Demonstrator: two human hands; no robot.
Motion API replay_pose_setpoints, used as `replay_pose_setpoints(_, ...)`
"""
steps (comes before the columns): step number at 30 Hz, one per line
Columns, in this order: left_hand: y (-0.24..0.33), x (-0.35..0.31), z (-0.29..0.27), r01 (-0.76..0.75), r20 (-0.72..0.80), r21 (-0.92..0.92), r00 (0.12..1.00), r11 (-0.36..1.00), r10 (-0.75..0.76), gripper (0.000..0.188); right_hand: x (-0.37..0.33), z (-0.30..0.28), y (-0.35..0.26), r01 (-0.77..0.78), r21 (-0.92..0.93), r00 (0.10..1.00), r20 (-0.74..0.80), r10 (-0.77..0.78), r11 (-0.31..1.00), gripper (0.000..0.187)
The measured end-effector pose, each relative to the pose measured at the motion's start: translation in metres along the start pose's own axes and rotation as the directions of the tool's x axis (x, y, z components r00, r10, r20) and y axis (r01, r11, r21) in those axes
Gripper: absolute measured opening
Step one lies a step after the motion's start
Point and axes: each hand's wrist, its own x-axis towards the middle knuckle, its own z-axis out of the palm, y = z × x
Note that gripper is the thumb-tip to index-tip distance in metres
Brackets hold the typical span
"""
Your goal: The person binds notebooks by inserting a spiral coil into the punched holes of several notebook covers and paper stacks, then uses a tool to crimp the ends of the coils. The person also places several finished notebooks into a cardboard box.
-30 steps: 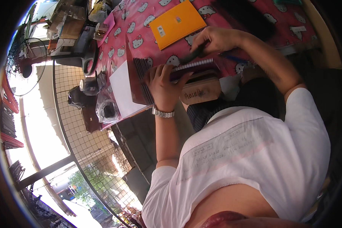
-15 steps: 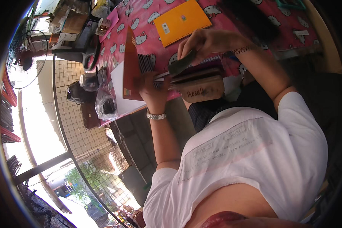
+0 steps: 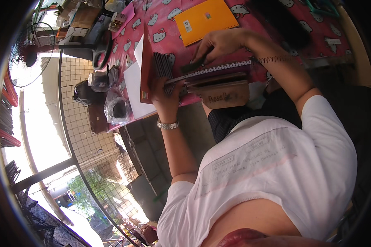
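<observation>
My left hand (image 3: 165, 96), with a metal watch on its wrist, is closed round the near end of a spiral notebook (image 3: 222, 68) held edge-up. Against its outer side stands a red folder (image 3: 145, 84) with white paper behind. My right hand (image 3: 220, 46) pinches a dark green, flat, soft-looking piece (image 3: 193, 66), low over the notebook's spiral edge; its exact kind is unclear. Just below the notebook, by my lap, sits a brown paper organizer (image 3: 228, 94) with handwriting on its front. A dark ribbed stack (image 3: 163, 66) lies beyond my left hand.
An orange notebook (image 3: 206, 21) lies on the pink patterned tablecloth (image 3: 165, 24). A long black object (image 3: 280, 24) is at the far right, near a green tray (image 3: 323, 7). Plastic-wrapped items (image 3: 116, 108) crowd the left table edge. A fan (image 3: 31, 55) stands beyond.
My right hand has shifted right and slightly down, and the dark green piece has turned flatter and lower. More of the notebook's spiral shows. White paper now shows beside the red folder's top.
</observation>
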Motion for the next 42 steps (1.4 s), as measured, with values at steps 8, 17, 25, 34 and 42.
replay_pose_setpoints(8,0.002,-0.002,-0.007,0.023,0.064,0.011,0.998,1.000,-0.024,0.038,0.011,-0.001,-0.003,0.062,0.393,0.993,0.065,-0.095,0.917,0.033)
replay_pose_setpoints(17,-0.006,0.001,-0.010,0.027,0.133,-0.121,0.991,0.992,-0.011,0.030,0.034,0.000,-0.002,0.016,0.219,0.997,0.066,-0.031,0.976,0.031)
replay_pose_setpoints(25,-0.012,0.004,-0.014,0.073,0.165,-0.219,0.986,0.973,-0.037,0.030,0.040,0.001,-0.003,0.029,0.234,0.996,0.077,-0.048,0.972,0.030)
replay_pose_setpoints(34,-0.008,0.000,-0.021,0.106,0.181,-0.132,0.980,0.986,-0.081,0.031,0.037,0.006,0.005,-0.108,0.151,0.993,0.068,0.099,0.983,0.027)
replay_pose_setpoints(42,-0.011,0.005,-0.023,0.260,0.185,-0.178,0.956,0.949,-0.227,0.025,-0.070,0.014,0.139,-0.372,-0.656,0.786,-0.599,-0.153,0.656,0.045)
